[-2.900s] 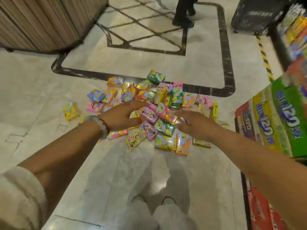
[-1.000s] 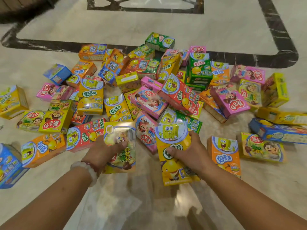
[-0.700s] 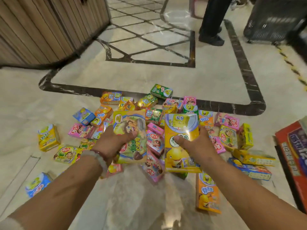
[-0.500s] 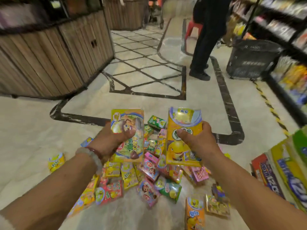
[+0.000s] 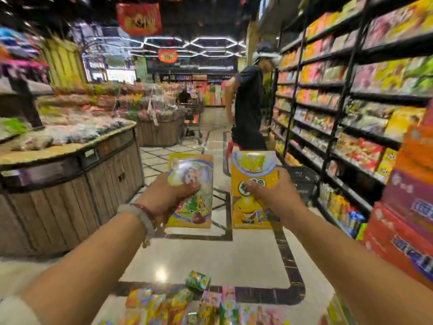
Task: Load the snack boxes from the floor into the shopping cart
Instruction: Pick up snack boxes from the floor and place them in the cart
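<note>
My left hand [image 5: 167, 195] grips a yellow snack box with a cartoon face [image 5: 196, 207], held upright at chest height. Beside it my right hand [image 5: 273, 195] grips an orange-yellow snack box with a yellow character [image 5: 251, 167], also upright. The two boxes are side by side, a small gap between them. Far below, at the bottom edge, lies the pile of coloured snack boxes [image 5: 187, 303] on the marble floor, with one green box [image 5: 198, 280] at its far side. No shopping cart is near my hands; a metal cart [image 5: 193, 123] stands far down the aisle.
A wooden produce stand [image 5: 70, 184] fills the left. Stocked shelves [image 5: 351, 113] line the right, with stacked red cartons [image 5: 403, 231] close to my right arm. A person in dark clothes [image 5: 248, 109] stands ahead by a red stool and a black basket [image 5: 302, 181].
Both hands picked a box each from the pile and lifted them. My view rose from the floor to the aisle; the pile dropped to the bottom edge.
</note>
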`<action>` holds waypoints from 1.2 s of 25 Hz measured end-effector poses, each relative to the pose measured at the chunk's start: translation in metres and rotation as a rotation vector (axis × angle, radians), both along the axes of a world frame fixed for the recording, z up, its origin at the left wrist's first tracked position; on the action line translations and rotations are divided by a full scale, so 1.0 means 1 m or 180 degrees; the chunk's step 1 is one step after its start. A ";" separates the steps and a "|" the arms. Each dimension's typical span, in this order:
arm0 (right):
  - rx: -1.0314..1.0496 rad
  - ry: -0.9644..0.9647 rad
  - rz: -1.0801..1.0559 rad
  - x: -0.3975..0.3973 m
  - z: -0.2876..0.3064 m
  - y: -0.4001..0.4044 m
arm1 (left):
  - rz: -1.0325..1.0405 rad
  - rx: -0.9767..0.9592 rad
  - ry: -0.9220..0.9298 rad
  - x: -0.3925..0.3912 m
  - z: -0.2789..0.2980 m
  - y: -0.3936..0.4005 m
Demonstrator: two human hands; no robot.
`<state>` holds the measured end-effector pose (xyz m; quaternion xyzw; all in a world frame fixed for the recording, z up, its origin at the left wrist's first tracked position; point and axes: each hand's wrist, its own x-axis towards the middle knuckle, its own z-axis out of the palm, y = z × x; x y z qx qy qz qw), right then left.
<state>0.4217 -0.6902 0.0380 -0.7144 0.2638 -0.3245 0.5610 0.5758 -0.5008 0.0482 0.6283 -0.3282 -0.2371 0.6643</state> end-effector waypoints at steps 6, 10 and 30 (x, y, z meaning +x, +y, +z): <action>-0.0352 -0.0131 -0.0308 -0.074 0.096 -0.001 | -0.0423 -0.0323 0.0019 -0.043 0.094 -0.006; -0.0413 -0.0170 -0.0635 -0.121 0.117 0.011 | -0.0841 -0.0261 -0.0076 -0.075 0.116 -0.022; -0.0643 0.0016 -0.4375 -0.498 0.126 0.303 | -0.4110 -0.0524 -0.0798 -0.415 0.142 -0.015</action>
